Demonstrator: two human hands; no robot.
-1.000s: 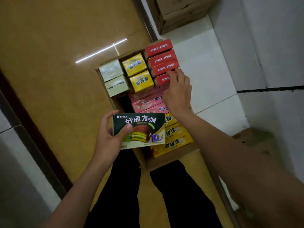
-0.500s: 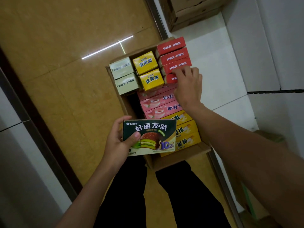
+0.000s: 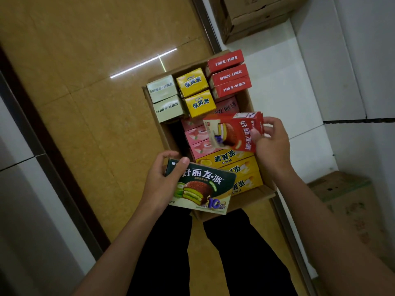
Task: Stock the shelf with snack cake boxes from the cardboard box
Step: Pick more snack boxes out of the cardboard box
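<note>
The left hand (image 3: 159, 184) grips a dark green snack cake box (image 3: 201, 186) by its left end, thumb laid across the printed top face and fingers curled around behind it. The box sits face-up and slightly tilted, held above the near left corner of the open cardboard box (image 3: 252, 199).

The right hand (image 3: 271, 144) holds a red snack cake box (image 3: 233, 133) lifted above the middle of the cardboard box. The thumb presses on the printed front face near the right end and the fingers wrap around the far side, so the grip is closed around that end. The red box is turned with its printing sideways and hangs clear of the packs below.

Inside the cardboard box, three red boxes (image 3: 229, 73) stand on edge at the far right, two yellow boxes (image 3: 195, 92) sit to their left, and two pale green boxes (image 3: 164, 97) fill the far left corner. Pink boxes (image 3: 197, 135) lie in the middle, partly hidden under the lifted red box, and long yellow boxes (image 3: 241, 167) lie at the near end.
</note>
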